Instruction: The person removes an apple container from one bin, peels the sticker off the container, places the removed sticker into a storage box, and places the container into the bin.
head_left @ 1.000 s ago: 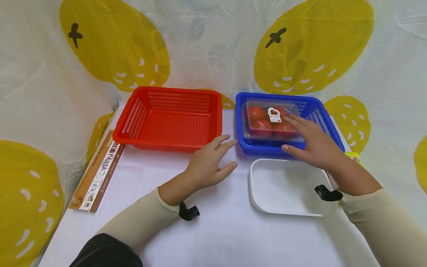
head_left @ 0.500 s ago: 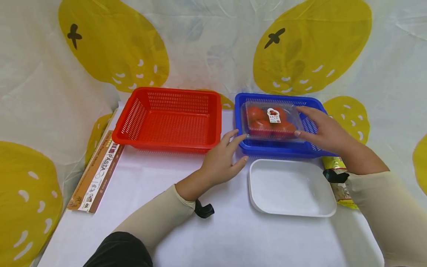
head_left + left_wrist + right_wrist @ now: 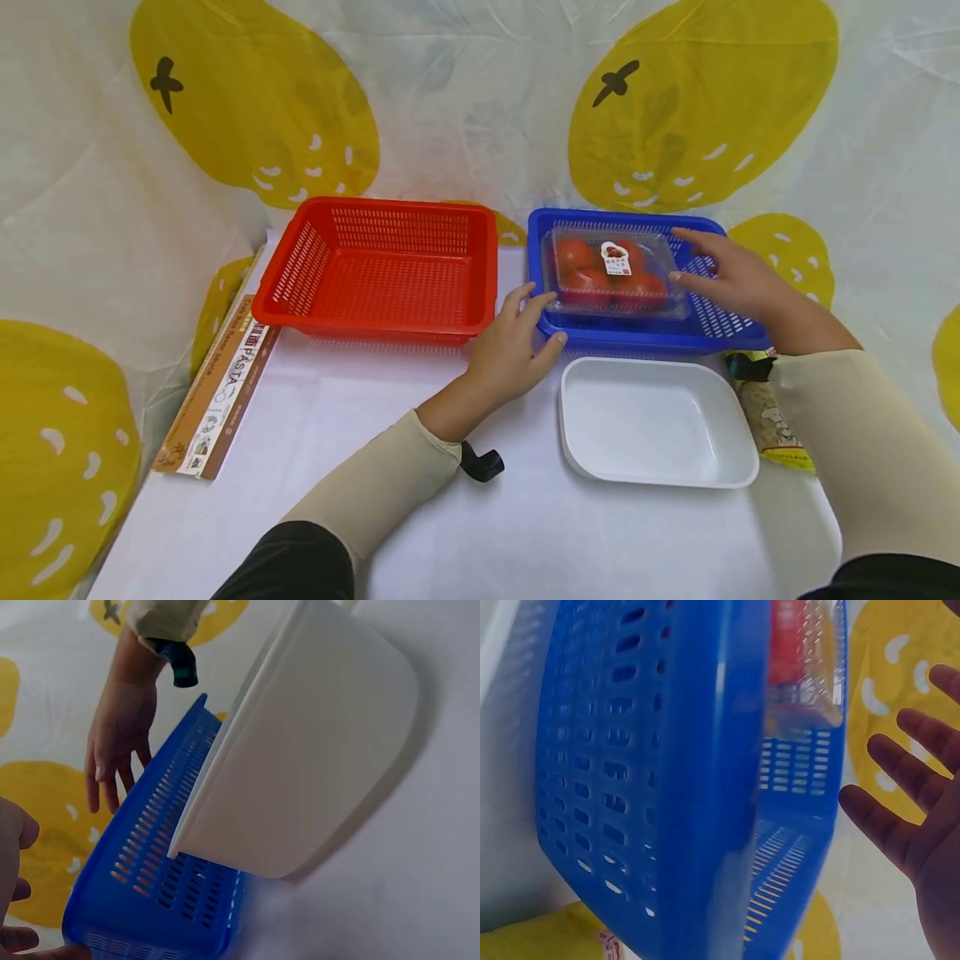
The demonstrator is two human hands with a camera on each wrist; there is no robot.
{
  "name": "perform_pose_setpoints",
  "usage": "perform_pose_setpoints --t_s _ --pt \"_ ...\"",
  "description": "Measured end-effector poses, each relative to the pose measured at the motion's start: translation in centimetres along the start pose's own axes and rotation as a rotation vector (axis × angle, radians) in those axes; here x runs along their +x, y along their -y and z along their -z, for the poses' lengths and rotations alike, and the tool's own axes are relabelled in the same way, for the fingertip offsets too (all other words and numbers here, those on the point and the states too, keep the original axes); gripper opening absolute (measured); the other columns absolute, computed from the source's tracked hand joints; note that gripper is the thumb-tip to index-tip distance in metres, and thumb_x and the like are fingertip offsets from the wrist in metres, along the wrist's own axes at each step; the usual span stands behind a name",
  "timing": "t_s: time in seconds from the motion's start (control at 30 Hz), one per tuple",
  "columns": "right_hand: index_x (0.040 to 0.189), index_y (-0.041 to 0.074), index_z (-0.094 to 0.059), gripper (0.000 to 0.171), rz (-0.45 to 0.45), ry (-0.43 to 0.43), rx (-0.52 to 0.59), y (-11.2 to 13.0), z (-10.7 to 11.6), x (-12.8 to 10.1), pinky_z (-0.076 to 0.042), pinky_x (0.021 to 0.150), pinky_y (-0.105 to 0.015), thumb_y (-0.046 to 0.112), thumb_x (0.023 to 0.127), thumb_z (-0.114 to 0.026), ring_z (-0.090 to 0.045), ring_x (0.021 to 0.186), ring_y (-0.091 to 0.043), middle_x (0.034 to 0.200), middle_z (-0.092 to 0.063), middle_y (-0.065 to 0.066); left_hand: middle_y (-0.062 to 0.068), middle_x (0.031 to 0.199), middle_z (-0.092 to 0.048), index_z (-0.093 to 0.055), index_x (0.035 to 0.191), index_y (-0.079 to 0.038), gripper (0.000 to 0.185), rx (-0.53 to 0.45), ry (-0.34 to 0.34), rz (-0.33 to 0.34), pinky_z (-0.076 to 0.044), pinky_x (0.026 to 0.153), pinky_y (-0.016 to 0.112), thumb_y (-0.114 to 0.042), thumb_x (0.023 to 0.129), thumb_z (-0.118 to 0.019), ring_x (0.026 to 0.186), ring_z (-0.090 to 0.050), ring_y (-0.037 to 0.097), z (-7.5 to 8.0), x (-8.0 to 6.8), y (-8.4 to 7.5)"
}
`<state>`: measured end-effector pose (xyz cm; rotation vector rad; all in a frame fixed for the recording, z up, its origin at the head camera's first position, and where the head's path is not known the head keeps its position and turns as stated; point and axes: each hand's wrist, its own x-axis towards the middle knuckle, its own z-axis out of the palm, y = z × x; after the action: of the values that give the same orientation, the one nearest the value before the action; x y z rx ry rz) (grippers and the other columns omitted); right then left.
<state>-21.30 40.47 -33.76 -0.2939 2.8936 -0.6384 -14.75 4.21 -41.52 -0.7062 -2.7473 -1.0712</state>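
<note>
A clear plastic box of tomatoes (image 3: 588, 292) with a white label lies in the blue basket (image 3: 645, 340), toward its left side. My right hand (image 3: 738, 279) hovers over the basket's right part, fingertips near the box's right end. The right wrist view shows that hand (image 3: 930, 802) with fingers spread and nothing in them. At the basket's front left corner is my left hand (image 3: 506, 354), fingers extended toward the rim. In the left wrist view the fingertips of the left hand (image 3: 15, 900) are close to the basket corner; whether they touch it I cannot tell.
An empty red basket (image 3: 375, 329) stands to the left. In front of the blue basket is a white tray (image 3: 660, 479), with a yellow packet (image 3: 776, 425) at its right, partly covered by the right arm. A pasta box (image 3: 213, 392) lies along the left edge.
My right hand has drawn back to the right from above the tomato box. My left hand has shifted right and forward to the blue basket's corner. The box has stayed in the basket.
</note>
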Motion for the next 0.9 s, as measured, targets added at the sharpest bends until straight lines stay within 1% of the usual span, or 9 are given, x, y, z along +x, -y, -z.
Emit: perform_pose_setpoints --t_s 0.17,0.27,0.4,0.5,0.6,0.7,0.77,0.9 --pt "0.173 0.019 -0.019 0.085 -0.031 0.033 0.043 -1.1 0.3 1.2 -0.033 0.108 -0.082 0.046 0.106 -0.064 -0.038 0.143 -0.060 0.165 -0.032 -0.034 0.010 0.168 -0.037 -0.049 0.160 -0.020 0.062 -0.030 -0.007 0.043 -0.061 0.095 0.051 -0.043 0.105 -0.064 0.135 -0.061 0.034 -0.8 0.6 0.0" --pt "0.172 0.014 -0.022 0.083 -0.027 0.036 0.056 -1.7 0.9 1.9 -0.031 0.111 -0.081 0.045 0.107 -0.063 -0.038 0.142 -0.059 0.164 -0.033 -0.034 0.010 0.168 -0.036 -0.050 0.160 -0.020 0.060 -0.052 -0.016 0.070 -0.061 0.096 0.052 -0.041 0.105 -0.065 0.134 -0.062 0.035 -1.4 0.9 -0.1" --pt "0.170 0.009 -0.024 0.082 -0.034 0.050 0.060 -2.3 1.6 2.6 -0.030 0.113 -0.079 0.044 0.107 -0.062 -0.040 0.141 -0.058 0.161 -0.036 -0.034 0.009 0.170 -0.034 -0.050 0.159 -0.019 0.060 -0.092 -0.014 0.099 -0.060 0.097 0.052 -0.041 0.105 -0.064 0.139 -0.059 0.035 -2.1 1.4 -0.3" --pt "0.171 0.011 -0.022 0.083 -0.079 0.093 0.098 -2.7 1.7 3.2 -0.029 0.116 -0.077 0.047 0.107 -0.061 -0.040 0.141 -0.057 0.160 -0.037 -0.035 0.010 0.169 -0.035 -0.051 0.159 -0.018 0.059 -0.117 -0.016 0.103 -0.058 0.101 0.053 -0.039 0.105 -0.063 0.143 -0.055 0.035 -2.5 1.5 -0.2" --pt "0.173 0.016 -0.018 0.085 -0.124 0.143 0.153 -2.9 1.3 4.1 -0.028 0.118 -0.075 0.050 0.107 -0.060 -0.039 0.144 -0.056 0.163 -0.035 -0.034 0.010 0.168 -0.037 -0.054 0.157 -0.018 0.055 -0.116 -0.038 0.110 -0.056 0.103 0.053 -0.036 0.105 -0.063 0.144 -0.053 0.033 -2.6 1.5 0.4" --pt "0.173 0.018 -0.016 0.085 -0.130 0.169 0.189 -2.9 0.9 5.1 -0.027 0.119 -0.074 0.050 0.107 -0.060 -0.035 0.146 -0.055 0.167 -0.030 -0.030 0.010 0.168 -0.037 -0.056 0.155 -0.018 0.053 -0.111 -0.066 0.118 -0.056 0.104 0.052 -0.033 0.106 -0.064 0.145 -0.053 0.033 -2.7 1.4 1.1" --pt "0.173 0.017 -0.017 0.086 -0.115 0.168 0.177 -3.0 0.7 5.7 -0.027 0.119 -0.075 0.050 0.107 -0.060 -0.034 0.147 -0.056 0.169 -0.028 -0.029 0.010 0.168 -0.036 -0.056 0.154 -0.018 0.052 -0.116 -0.079 0.116 -0.057 0.103 0.051 -0.032 0.106 -0.064 0.143 -0.055 0.034 -2.7 1.4 1.4" --pt "0.173 0.016 -0.014 0.089 -0.113 0.189 0.147 -4.1 0.6 6.1 -0.027 0.118 -0.077 0.053 0.106 -0.060 -0.030 0.148 -0.058 0.170 -0.024 -0.030 0.012 0.169 -0.035 -0.057 0.153 -0.016 0.051 -0.142 -0.078 0.118 -0.060 0.098 0.049 -0.033 0.105 -0.064 0.138 -0.059 0.036 -3.2 1.4 1.4"
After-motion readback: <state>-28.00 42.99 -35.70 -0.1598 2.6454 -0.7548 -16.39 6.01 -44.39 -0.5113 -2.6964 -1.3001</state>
